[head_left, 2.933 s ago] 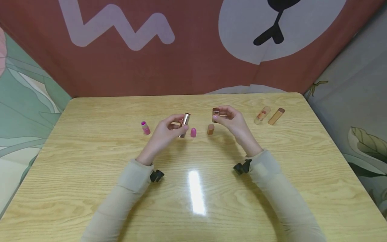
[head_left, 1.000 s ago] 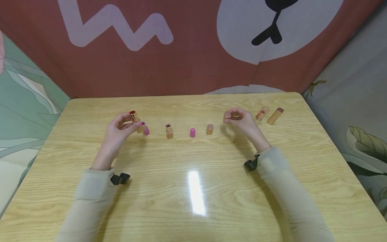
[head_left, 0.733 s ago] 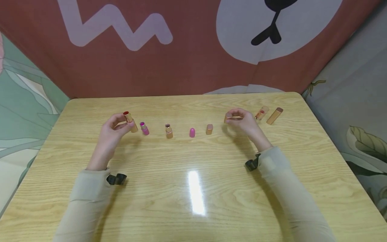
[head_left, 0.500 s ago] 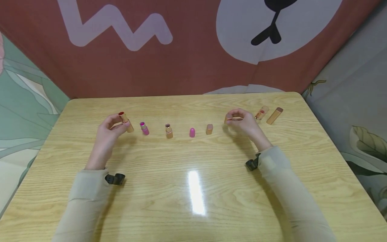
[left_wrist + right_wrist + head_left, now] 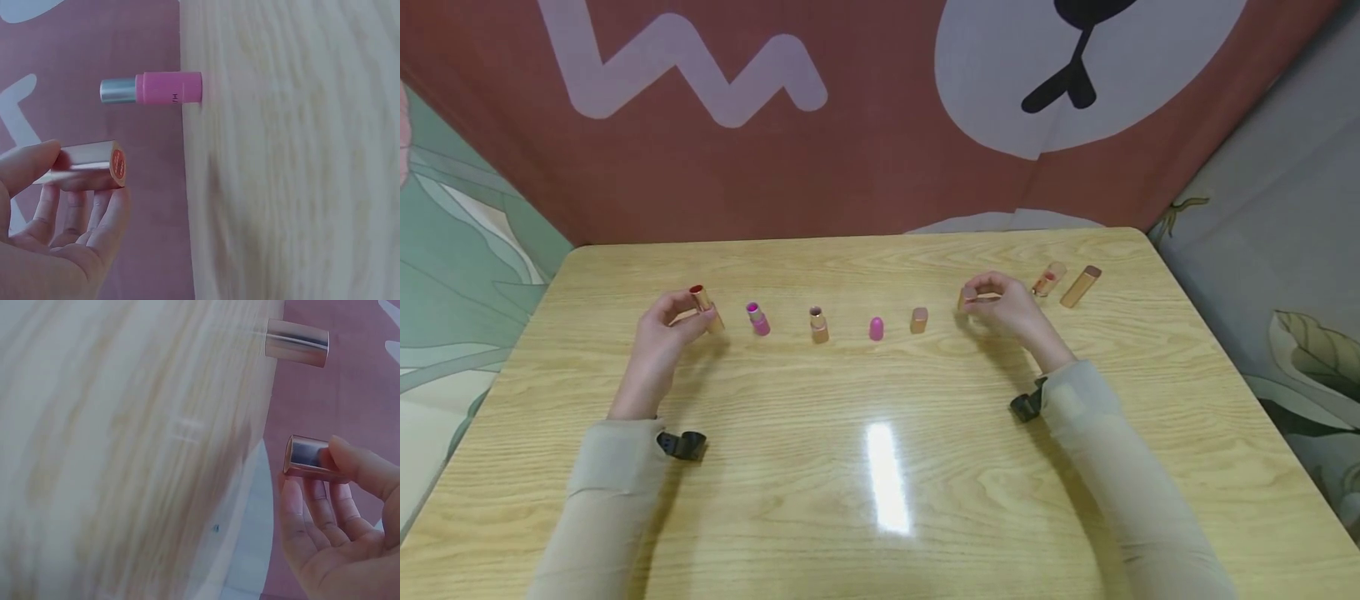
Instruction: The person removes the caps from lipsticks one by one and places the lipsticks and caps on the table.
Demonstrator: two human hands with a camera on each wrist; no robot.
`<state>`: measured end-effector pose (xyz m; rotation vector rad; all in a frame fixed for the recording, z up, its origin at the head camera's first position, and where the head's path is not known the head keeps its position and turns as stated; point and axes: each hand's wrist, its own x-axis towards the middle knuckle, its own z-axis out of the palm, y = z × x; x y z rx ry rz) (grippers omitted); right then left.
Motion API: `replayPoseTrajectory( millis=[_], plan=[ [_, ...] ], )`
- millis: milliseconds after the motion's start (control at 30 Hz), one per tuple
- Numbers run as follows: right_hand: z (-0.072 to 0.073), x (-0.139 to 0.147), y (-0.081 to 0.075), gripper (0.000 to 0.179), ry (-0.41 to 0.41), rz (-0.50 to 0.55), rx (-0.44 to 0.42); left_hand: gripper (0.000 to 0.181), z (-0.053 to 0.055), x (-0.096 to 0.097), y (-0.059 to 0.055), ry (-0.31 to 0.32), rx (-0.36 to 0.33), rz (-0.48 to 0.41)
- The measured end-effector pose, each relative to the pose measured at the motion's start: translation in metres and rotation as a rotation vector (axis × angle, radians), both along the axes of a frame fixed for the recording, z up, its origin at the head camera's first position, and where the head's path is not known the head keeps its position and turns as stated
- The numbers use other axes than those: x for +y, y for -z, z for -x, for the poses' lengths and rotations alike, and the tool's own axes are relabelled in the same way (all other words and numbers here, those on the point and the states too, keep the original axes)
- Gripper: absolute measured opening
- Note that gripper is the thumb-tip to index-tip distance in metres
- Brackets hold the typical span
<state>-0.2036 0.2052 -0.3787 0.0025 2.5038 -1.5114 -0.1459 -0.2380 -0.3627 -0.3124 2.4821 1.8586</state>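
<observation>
The left hand (image 5: 658, 333) pinches a shiny gold lipstick (image 5: 90, 165) with the thumb on one side and the fingers on the other. Its red end points up, and it is held above the wooden table (image 5: 775, 483), near the left side. A pink lipstick (image 5: 760, 320) stands just to the right of it. The right hand (image 5: 1006, 308) pinches a small shiny cap (image 5: 306, 454) between thumb and fingers, up off the table too. The two hands are well apart. Between them, a short gold lipstick (image 5: 819, 327), a little pink cap (image 5: 876, 329) and a square gold cap (image 5: 919, 321) stand in a row, not touching. Past the right hand are a see-through tube (image 5: 1048, 280) and a long gold stick (image 5: 1080, 287), side by side. Behind the table is a red cloth (image 5: 880, 175) with white shapes.
</observation>
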Motion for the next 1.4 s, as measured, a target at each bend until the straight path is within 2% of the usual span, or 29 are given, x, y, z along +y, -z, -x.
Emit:
replayPoseTrajectory(
  millis=[533, 1400],
  plan=[
    [0.002, 0.004, 0.003, 0.029, -0.029, -0.102, -0.013, 0.013, 0.002, 0.0, 0.007, 0.048, -0.019, 0.052],
    [0.003, 0.006, 0.005, 0.031, -0.081, -0.124, -0.073, 0.018, 0.005, -0.004, 0.014, 0.088, -0.028, 0.054]
  ],
)
